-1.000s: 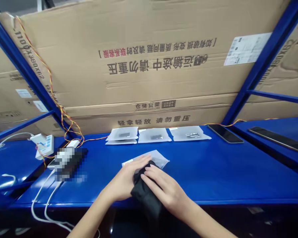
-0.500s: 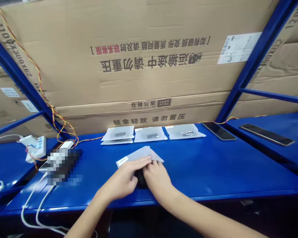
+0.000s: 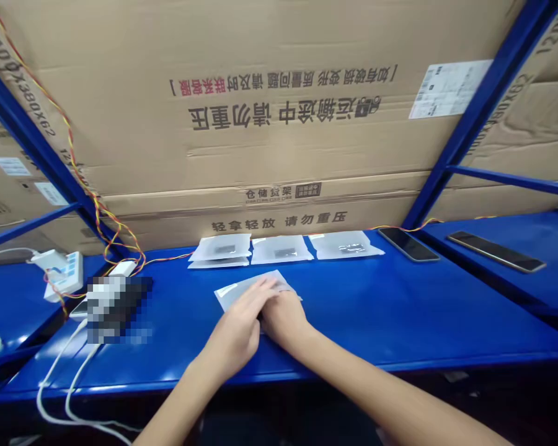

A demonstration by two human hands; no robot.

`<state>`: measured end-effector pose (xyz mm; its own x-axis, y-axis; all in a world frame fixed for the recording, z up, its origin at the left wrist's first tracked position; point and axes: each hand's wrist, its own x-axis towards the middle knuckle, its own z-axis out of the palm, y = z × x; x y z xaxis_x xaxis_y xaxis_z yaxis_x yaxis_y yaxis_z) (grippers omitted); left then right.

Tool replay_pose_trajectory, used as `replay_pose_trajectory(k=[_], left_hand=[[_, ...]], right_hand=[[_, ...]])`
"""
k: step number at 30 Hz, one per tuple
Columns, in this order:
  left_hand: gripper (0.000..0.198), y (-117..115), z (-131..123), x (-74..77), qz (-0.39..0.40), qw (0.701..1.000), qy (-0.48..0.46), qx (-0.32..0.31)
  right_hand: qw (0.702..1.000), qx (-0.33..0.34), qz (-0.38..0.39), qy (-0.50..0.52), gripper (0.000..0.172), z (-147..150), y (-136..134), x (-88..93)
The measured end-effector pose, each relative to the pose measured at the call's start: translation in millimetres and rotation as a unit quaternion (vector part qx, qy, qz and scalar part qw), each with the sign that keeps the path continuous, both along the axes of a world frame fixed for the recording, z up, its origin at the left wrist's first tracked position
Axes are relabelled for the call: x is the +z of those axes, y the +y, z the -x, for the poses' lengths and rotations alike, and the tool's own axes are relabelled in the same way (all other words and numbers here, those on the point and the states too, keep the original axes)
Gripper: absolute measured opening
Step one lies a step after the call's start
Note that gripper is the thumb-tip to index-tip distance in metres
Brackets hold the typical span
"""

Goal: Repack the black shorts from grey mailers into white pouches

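A translucent white plastic pouch (image 3: 227, 295) with a small label lies slantwise on the blue shelf in front of me. My left hand (image 3: 242, 316) rests across its left part, fingers stretched out flat and thumb bent down. Beside it, my right hand (image 3: 284, 319) is curled, knuckles up, at the pouch's near right side. Both hands touch there, and the right fingertips and whatever they hold are hidden. Behind the pouch lie similar pouches, one at left (image 3: 221, 248), one in the middle (image 3: 281, 249) and one at right (image 3: 343, 246), each with a dark patch.
A dark phone (image 3: 409, 244) lies at the back right; another phone (image 3: 496, 251) is on the neighbouring shelf. At left are a power strip (image 3: 69, 275), white cables (image 3: 69, 384) and a pixelated dark item (image 3: 118, 310). Cardboard (image 3: 279, 148) stands behind, between blue posts (image 3: 474, 124).
My right hand has shifted slightly left and closer against my left hand. The dark thing seen between the hands earlier is now covered. The pouch has turned and moved a little.
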<state>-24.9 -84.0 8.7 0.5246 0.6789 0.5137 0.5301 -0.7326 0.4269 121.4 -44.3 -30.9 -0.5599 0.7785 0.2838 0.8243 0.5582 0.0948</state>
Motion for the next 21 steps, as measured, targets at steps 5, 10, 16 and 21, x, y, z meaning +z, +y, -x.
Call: replay_pose_trajectory(k=[5,10,16,21], left_hand=[[0.072,-9.4,23.0,-9.8,-0.04,0.994,-0.004,0.099],[0.058,-22.9,18.8,-13.9,-0.064,0.989,-0.039,0.131],[0.02,-38.8,15.8,-4.6,-0.104,0.986,0.0,0.133],[0.022,-47.5,37.2,-14.9,-0.196,0.971,0.065,0.125]], right_hand=[[0.979,0.167,-0.11,0.026,0.037,-22.7,-16.5,9.7],[0.956,0.153,-0.239,0.07,0.028,-33.3,-17.3,-5.9],[0.967,0.087,-0.232,0.064,0.026,-35.7,-14.5,-7.7],[0.957,0.126,-0.246,0.093,0.021,-39.4,-15.3,-6.4]])
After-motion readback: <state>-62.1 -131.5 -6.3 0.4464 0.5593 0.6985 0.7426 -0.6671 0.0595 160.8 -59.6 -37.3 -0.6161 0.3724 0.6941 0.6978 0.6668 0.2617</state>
